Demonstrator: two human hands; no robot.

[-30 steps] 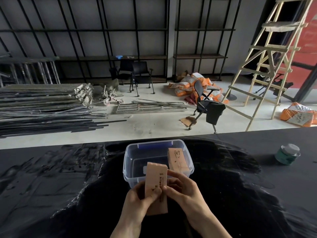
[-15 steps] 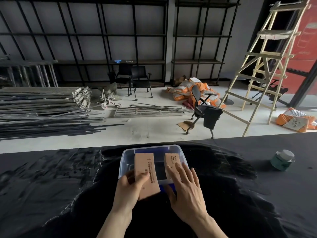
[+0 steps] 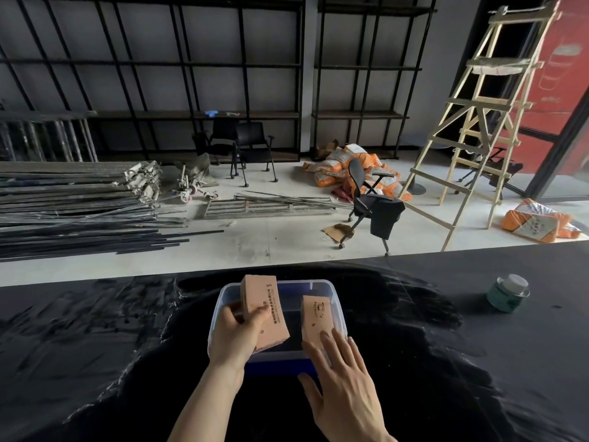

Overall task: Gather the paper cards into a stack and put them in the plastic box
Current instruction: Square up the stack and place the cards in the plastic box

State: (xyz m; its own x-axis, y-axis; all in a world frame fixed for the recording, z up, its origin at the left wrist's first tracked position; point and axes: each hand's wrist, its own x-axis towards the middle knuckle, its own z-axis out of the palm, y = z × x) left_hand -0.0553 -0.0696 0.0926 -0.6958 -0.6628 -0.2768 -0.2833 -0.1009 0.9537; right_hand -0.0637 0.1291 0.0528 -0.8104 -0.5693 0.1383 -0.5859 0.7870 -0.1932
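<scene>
A clear plastic box with a blue base stands on the black table in front of me. My left hand grips a thick stack of pink paper cards, held tilted over the left half of the box. A second stack of pink cards stands upright inside the box at its right side. My right hand rests at the box's near right edge with its fingers spread, fingertips touching the lower part of that second stack.
The black table spreads wide to both sides. A small green jar with a pale lid stands at the far right. Beyond the table's far edge lie a floor with metal bars, chairs and a wooden ladder.
My left hand has carried its card stack forward from near my body to over the box. My right hand let go of that stack and spread out at the box's right side.
</scene>
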